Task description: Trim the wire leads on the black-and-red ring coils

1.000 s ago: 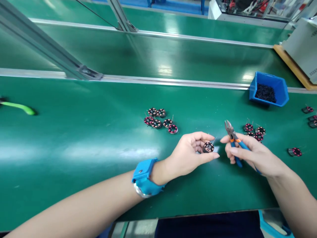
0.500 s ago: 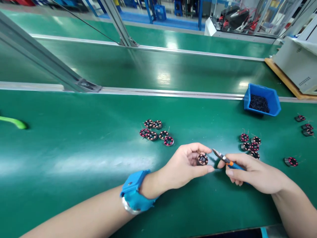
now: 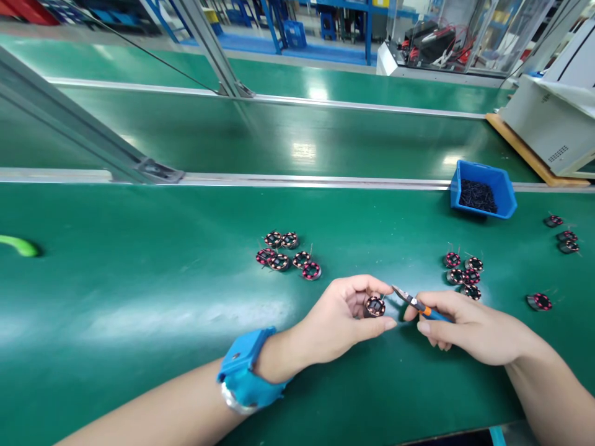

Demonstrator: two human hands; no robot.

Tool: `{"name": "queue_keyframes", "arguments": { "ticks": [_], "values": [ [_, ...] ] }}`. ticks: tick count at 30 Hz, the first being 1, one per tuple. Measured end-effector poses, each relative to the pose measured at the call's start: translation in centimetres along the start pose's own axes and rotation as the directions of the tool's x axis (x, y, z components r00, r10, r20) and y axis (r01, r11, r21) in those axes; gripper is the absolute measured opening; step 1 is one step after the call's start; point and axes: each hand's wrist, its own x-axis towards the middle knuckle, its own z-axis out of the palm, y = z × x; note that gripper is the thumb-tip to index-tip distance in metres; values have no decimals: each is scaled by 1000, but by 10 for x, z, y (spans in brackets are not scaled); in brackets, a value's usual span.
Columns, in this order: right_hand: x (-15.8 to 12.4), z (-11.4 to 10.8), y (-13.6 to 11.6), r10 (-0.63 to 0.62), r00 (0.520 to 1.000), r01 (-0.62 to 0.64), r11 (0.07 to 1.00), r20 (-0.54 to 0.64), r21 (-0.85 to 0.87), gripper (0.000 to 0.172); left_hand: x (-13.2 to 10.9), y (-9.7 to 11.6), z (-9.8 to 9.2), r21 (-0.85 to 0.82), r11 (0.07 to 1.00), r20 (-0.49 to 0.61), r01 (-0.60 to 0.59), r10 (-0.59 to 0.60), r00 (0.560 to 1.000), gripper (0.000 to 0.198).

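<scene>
Coil [image 3: 374, 306], one, small and ring-shaped, with copper-coloured spots round its face; held in the left hand [image 3: 334, 319], above the green bench [image 3: 395, 384]. Fingers curled behind and around it; thumb and forefinger reach past it towards the right.

Pliers [image 3: 421, 308], one pair, blue and orange handles; gripped in the right hand [image 3: 478, 328], fingers closed round the handles. Tip beside the left forefinger, close to the thin wire on the held coil. Whether the jaws meet on that wire, cannot tell.

Left group [image 3: 279, 262], six coils, close together on the bench; pink or copper-coloured spots, some thin wires showing.

Right group [image 3: 471, 276], five coils, just beyond the right hand; upright wires on several.

Far-right coils [image 3: 567, 236], three near one another; lone coil [image 3: 539, 301], one, nearer the right hand, fine wires at its side.

Blue bin [image 3: 502, 192], one, towards the back of the bench, holding black pieces [image 3: 478, 195].

State of the work: one coil in hand, its wire apparently not yet cut; ten others lie loose. Wires show in more than one group, so which are finished cannot be told.
</scene>
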Motion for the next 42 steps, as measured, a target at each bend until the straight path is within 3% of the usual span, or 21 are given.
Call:
{"name": "queue_keyframes", "arguments": {
  "ticks": [16,21,30,42],
  "values": [
    [3,1,3,-39,999,38,997,-11,-69,16,0,1,1,-18,1000,26,-15,15,1000,35],
    [0,-3,4,-61,997,57,995,-51,-77,23,0,1,-2,-14,998,66,54,-53,996,42],
    [-9,-11,-4,-44,999,29,925,-31,-380,23,5,10,-7,29,990,185,136,-139,973,38],
    [-8,-13,0,-123,992,103,915,-26,-391,24,4,12,-6,41,988,217,149,-155,964,35]
  ]
}}
